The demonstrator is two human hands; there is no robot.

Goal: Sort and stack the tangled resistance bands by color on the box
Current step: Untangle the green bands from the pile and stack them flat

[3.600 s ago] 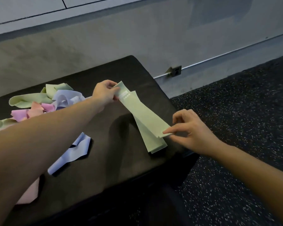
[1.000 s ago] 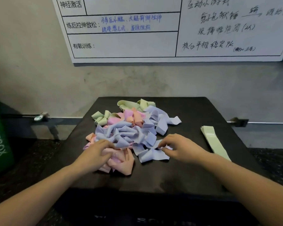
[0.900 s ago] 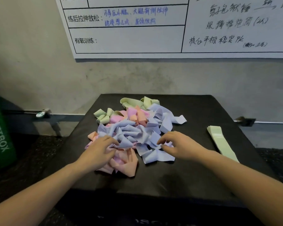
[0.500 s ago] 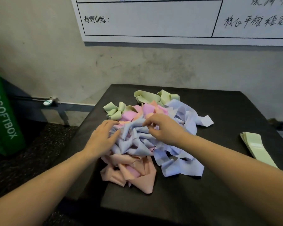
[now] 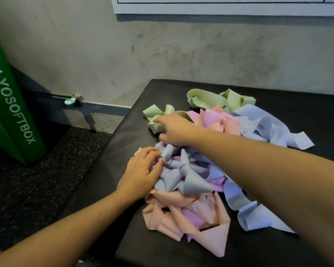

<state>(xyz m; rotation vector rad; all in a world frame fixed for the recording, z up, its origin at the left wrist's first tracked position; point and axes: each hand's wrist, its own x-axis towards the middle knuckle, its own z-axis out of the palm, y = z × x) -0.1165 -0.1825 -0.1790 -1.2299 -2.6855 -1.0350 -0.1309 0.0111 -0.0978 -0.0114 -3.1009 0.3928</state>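
Observation:
A tangled pile of resistance bands lies on the black box (image 5: 297, 105): light blue bands (image 5: 193, 182) in the middle and right, peach and pink bands (image 5: 191, 214) at the front, light green bands (image 5: 210, 99) at the back. My right hand (image 5: 175, 130) reaches across the pile to its far left corner. There its fingers and thumb close on a knotted light green band (image 5: 155, 114). My left hand (image 5: 143, 174) rests flat on the pile's left side, fingertips against the blue folds.
A green soft plyo box (image 5: 10, 105) stands on the dark speckled floor (image 5: 37, 189) at the left. A concrete wall (image 5: 162, 51) with a whiteboard's lower edge (image 5: 220, 6) rises behind the box.
The view has swung left, so the flat green stack at the right is out of view. My right hand moved from the pile's middle to the green band at the far left; my left hand stayed on the pile.

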